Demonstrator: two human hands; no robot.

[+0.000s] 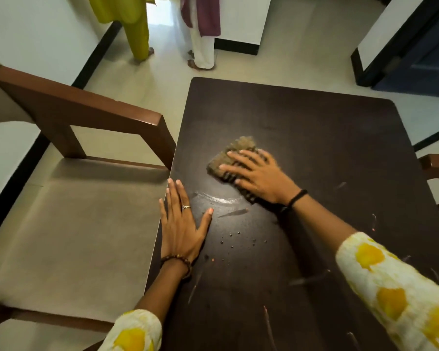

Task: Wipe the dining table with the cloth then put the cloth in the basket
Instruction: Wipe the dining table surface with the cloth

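Crumbs remain as your flat right hand presses the cloth on the dining table; left hand splayed, empty; basket unseen.

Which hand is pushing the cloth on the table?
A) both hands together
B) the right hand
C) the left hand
B: the right hand lies flat on the cloth, while the left hand rests on the bare table near its edge.
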